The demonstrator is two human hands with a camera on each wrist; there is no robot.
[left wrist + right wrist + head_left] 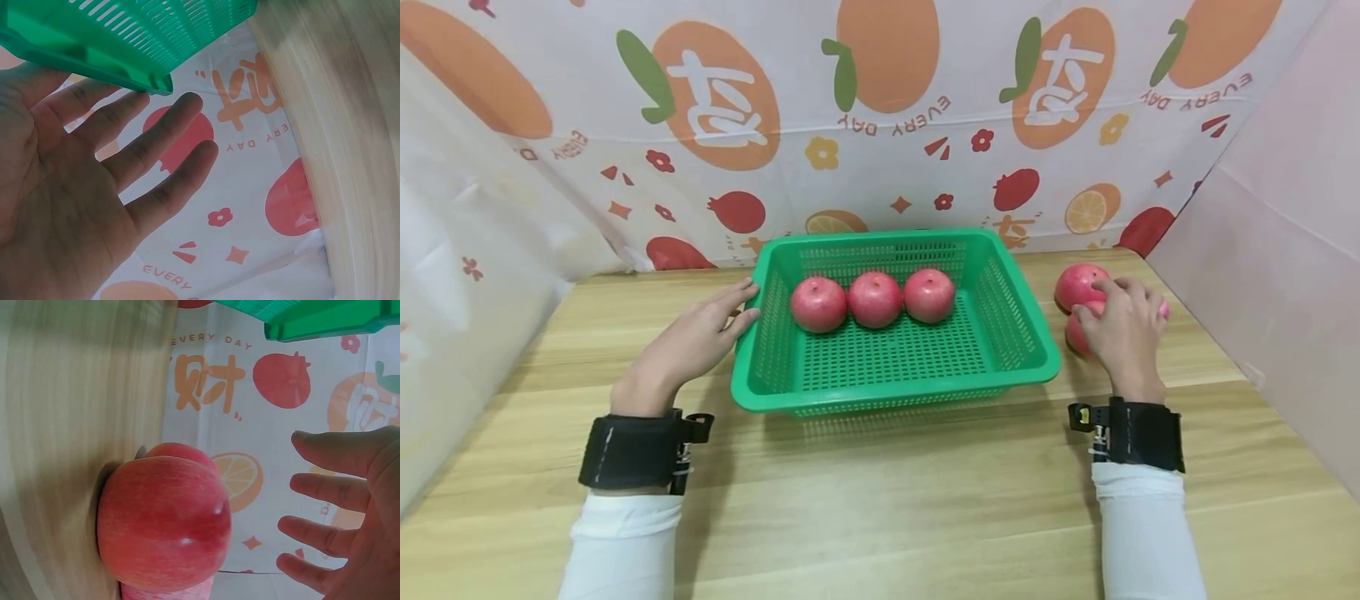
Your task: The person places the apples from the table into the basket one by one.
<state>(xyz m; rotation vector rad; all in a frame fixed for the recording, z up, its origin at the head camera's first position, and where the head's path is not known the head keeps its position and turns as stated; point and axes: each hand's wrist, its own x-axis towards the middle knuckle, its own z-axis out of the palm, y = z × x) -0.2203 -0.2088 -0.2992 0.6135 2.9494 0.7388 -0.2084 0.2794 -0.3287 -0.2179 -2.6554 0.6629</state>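
Note:
A green plastic basket (895, 398) sits on the table with three red apples (875, 300) in a row along its back half. My left hand (700, 333) is at the basket's left rim, its fingers spread and straight; in the left wrist view the fingertips (190, 103) lie against or just beside the rim. My right hand (1126, 333) hovers over more apples to the right of the basket, fingers spread and slightly bent. Beneath it, the nearest apple (165, 525) is apart from the fingers in the right wrist view. Another apple (1081, 285) lies behind, and a pink one shows partly past the hand.
The wooden table (895, 508) carries everything. A white cloth (895, 167) with printed fruit hangs close behind the basket, and pale sheets (1270, 233) stand at both sides. Each wrist wears a black strap (1146, 435) with a small camera.

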